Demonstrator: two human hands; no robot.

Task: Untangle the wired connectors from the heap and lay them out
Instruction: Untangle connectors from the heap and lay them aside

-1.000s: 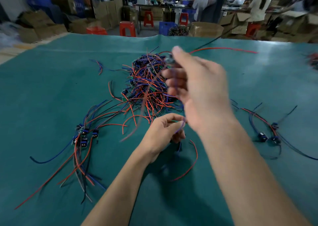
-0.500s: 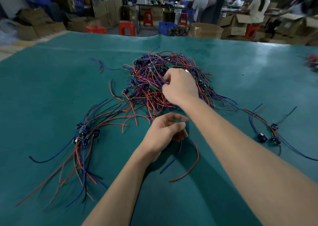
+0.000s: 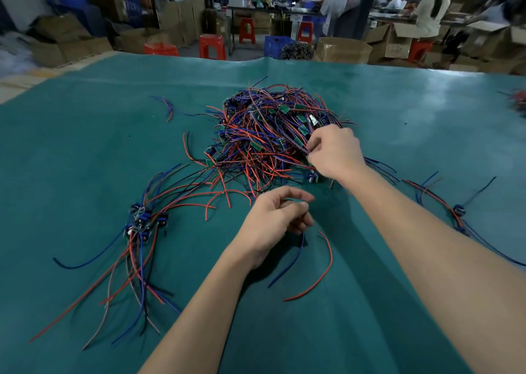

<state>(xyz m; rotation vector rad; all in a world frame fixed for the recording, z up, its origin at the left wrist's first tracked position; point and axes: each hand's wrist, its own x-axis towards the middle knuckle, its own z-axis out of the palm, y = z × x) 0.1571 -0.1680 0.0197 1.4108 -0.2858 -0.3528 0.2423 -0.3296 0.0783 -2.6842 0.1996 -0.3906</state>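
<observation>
Your right hand [image 3: 334,153] reaches into the near right side of the heap [image 3: 273,134], which sits toward the far middle of the green surface [image 3: 85,151] — its fingers [image 3: 314,143] pinch wires there. Your left hand [image 3: 274,225] hovers just nearer than the heap, fingers curled; you cannot tell whether they hold the loose blue and red wires [image 3: 310,265] trailing below. A laid-out bundle [image 3: 142,219] lies toward the left edge — a smaller group [image 3: 455,211] lies toward the right edge
</observation>
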